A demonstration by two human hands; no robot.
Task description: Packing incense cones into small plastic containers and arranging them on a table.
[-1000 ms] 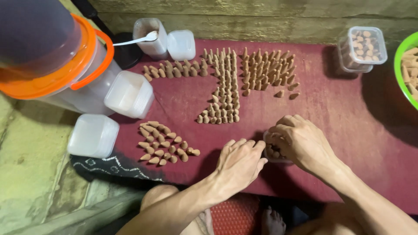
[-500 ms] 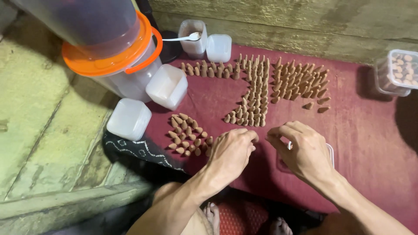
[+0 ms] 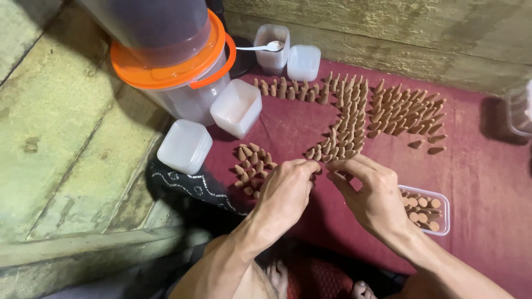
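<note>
Many brown cones [image 3: 354, 105] stand in rows on a maroon cloth [image 3: 482, 177]. A smaller loose group of cones [image 3: 252, 166] lies to the left. My left hand [image 3: 285, 194] has its fingertips pinched together at the near end of the rows, seemingly on one brown cone. My right hand [image 3: 368, 194] is just beside it, fingers stretched toward the left fingertips and almost touching them; what it holds is hidden. A clear plastic box [image 3: 443, 213] with several cones sits right of my right wrist.
A large tub with an orange rim [image 3: 172, 72] stands at the back left. Around it are white square tubs [image 3: 238, 108] [image 3: 184, 147] [image 3: 303, 62] and a clear cup with a spoon [image 3: 271, 47]. A black patterned cloth [image 3: 188, 185] lies at the mat's edge, with concrete floor [image 3: 55, 138] to the left.
My right hand has left the clear box and moved up and left to meet my left hand at the near end of the cone rows. The view has shifted left.
</note>
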